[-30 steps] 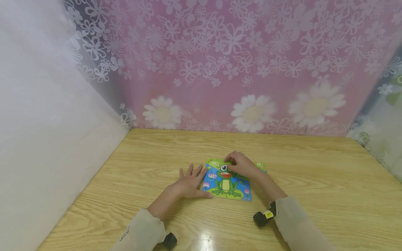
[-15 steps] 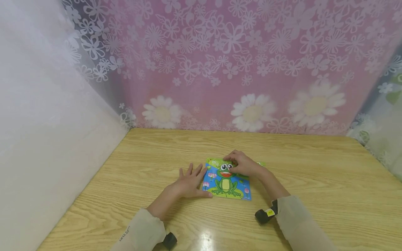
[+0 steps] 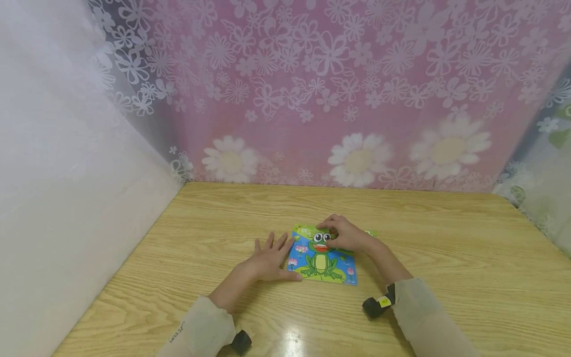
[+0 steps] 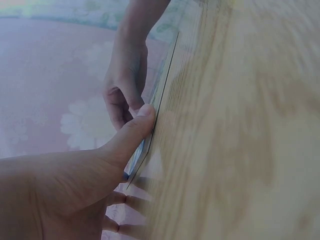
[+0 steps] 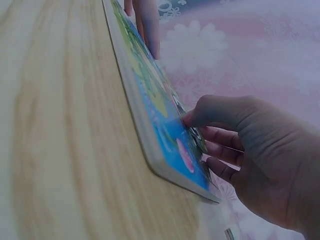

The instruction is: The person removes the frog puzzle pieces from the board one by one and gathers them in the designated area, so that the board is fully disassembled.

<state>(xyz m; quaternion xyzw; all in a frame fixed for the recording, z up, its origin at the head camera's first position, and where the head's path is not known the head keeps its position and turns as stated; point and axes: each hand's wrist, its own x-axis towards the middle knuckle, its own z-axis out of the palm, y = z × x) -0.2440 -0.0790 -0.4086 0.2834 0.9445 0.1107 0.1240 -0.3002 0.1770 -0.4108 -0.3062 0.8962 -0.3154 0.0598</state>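
Note:
A frog picture puzzle (image 3: 321, 265) with a blue background lies flat on the wooden table. Spread fingers of my left hand (image 3: 269, 263) rest along its left edge, and the thumb touches its lower left corner. Over the puzzle's upper right part, my right hand (image 3: 350, 237) pinches a thin puzzle piece (image 3: 371, 232), whose green edge shows beyond the knuckles. In the right wrist view the piece (image 5: 198, 141) stands slightly tilted at the board's surface, with the thumb on the near side and curled fingers behind. Most of the piece is hidden by the hand.
The wood-grain table (image 3: 446, 248) extends on all sides of the puzzle. A pink flowered curtain (image 3: 285, 99) hangs along the back edge, and a white sheet (image 3: 80, 173) borders the left. Black wrist cameras (image 3: 374, 307) sit below the sleeves.
My right hand has shifted slightly, drawing the puzzle piece a little left and uncovering more of the frog's right eye. The left hand and the board have stayed still.

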